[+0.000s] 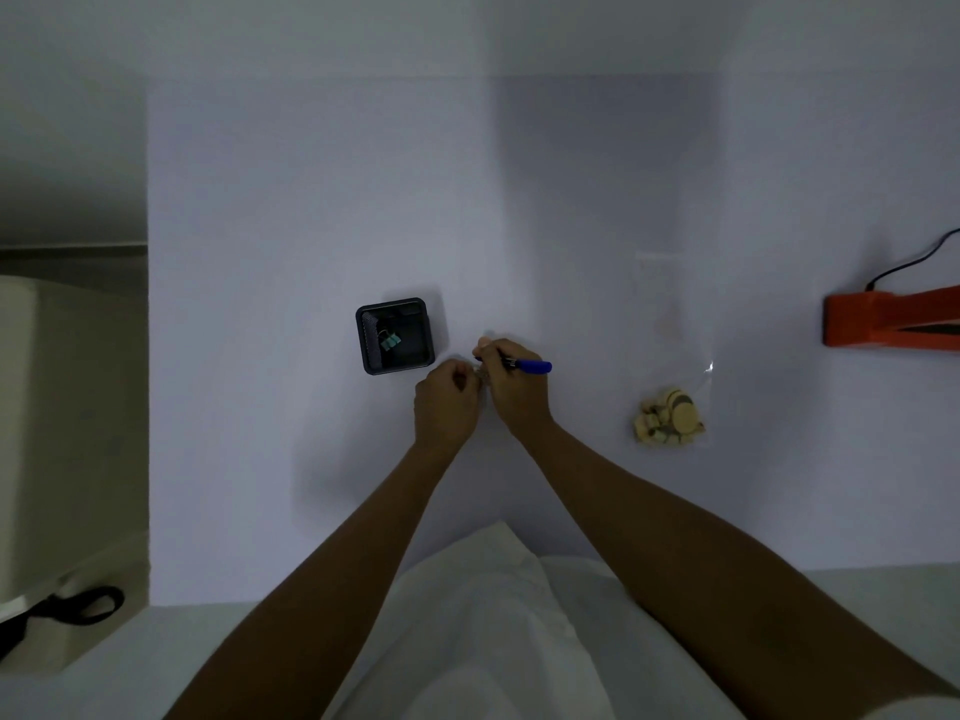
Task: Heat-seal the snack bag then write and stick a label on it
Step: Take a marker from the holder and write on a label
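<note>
The clear snack bag (671,356) lies flat on the white desk (291,210), right of the hands, its biscuits (667,417) bunched at the near end. Left of it, the right hand (514,387) has its grip closed around a blue marker (524,365). The left hand (445,402) touches it, fingers curled; what they pinch cannot be told. A black mesh box (396,336) with a teal clip stands just left. An orange heat sealer (891,319) sits far right.

Right hand (517,384) gripping blue pen (527,365) beside left hand (445,402)
</note>
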